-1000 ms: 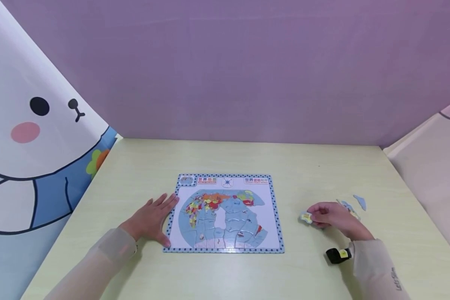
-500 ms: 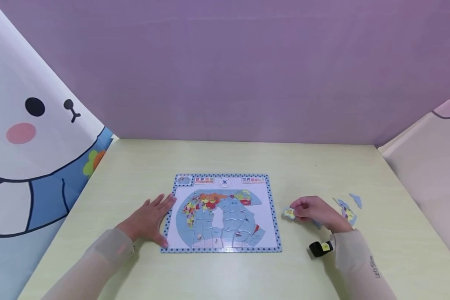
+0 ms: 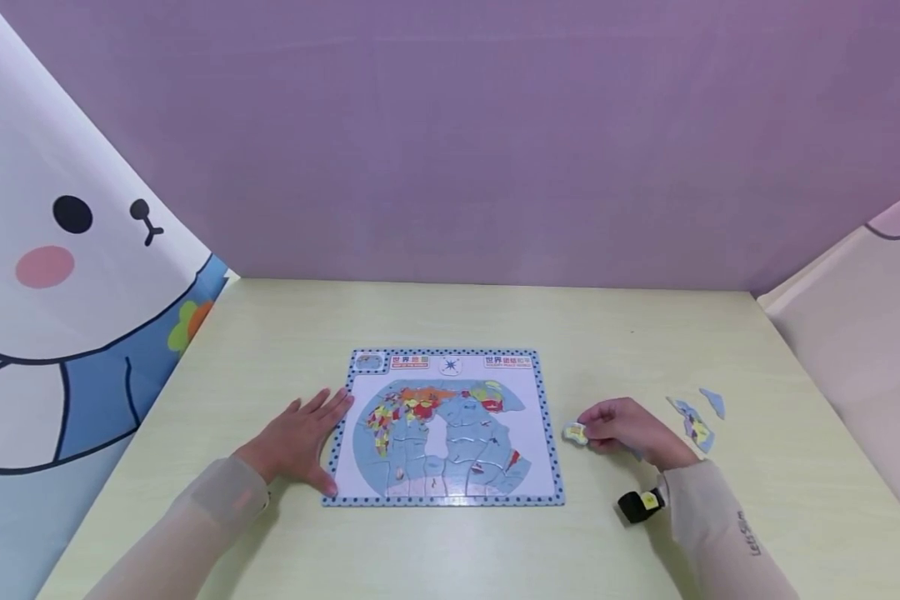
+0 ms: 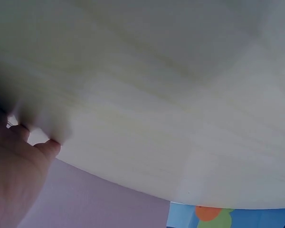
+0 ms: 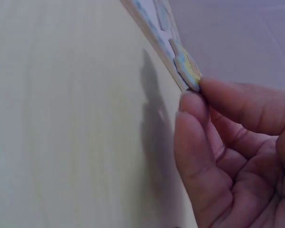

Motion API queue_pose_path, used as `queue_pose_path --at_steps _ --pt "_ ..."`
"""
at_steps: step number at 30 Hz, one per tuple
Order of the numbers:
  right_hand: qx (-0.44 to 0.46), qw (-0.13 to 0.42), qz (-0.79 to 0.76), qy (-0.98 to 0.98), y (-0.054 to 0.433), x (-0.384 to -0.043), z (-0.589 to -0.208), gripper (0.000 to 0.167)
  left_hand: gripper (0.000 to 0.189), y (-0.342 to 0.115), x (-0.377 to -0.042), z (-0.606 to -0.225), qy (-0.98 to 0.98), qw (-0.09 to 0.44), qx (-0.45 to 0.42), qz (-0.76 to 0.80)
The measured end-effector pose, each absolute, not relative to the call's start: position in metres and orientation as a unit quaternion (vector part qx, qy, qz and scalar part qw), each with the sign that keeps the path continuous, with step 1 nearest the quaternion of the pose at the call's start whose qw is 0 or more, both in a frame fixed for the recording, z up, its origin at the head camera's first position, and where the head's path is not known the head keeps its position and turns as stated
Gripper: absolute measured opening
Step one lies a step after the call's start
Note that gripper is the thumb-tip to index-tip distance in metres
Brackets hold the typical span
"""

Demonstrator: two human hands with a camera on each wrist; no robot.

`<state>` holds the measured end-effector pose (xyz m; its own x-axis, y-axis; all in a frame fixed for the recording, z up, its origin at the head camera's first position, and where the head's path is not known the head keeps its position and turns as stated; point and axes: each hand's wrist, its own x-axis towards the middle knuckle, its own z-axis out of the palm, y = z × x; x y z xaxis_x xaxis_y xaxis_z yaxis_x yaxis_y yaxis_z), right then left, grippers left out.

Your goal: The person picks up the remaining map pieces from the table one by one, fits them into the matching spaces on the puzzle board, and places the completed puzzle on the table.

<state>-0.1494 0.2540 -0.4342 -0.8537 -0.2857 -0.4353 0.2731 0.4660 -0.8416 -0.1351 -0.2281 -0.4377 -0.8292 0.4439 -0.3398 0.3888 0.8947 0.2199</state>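
A world map jigsaw puzzle board (image 3: 543,433) with a dotted blue border lies flat on the table, mostly filled with pieces, a white gap showing at its middle and another on its right. My left hand (image 3: 300,437) rests spread along the board's left edge; in the left wrist view its fingers (image 4: 50,148) show at the far left. Just off the board's right edge, my right hand (image 3: 630,431) pinches a small yellow and light-blue puzzle piece (image 3: 574,433) between thumb and fingers. The right wrist view shows this puzzle piece (image 5: 186,66) held above the table, casting a shadow with the hand.
Loose puzzle pieces (image 3: 696,427) lie right of my right hand, with a plain blue piece (image 3: 712,402) behind them. A black wrist camera (image 3: 640,505) sits at my right sleeve. A purple partition (image 3: 495,167) rises behind the table (image 3: 450,550).
My right hand has carried the pinched puzzle piece left toward the board, bringing the loose pieces into fuller view. My left hand keeps its place on the board's edge.
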Motion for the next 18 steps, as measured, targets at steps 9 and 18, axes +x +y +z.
queue_pose_path --at_steps 9,18 --pt "-0.01 0.278 -0.528 0.803 0.24 -0.15 -0.44 0.024 0.127 -0.229 -0.135 -0.438 0.954 0.192 0.222 0.064" --pt "-0.035 0.294 -0.535 0.791 0.228 -0.152 -0.437 0.024 0.127 -0.23 -0.136 -0.439 0.955 0.182 0.23 0.039"
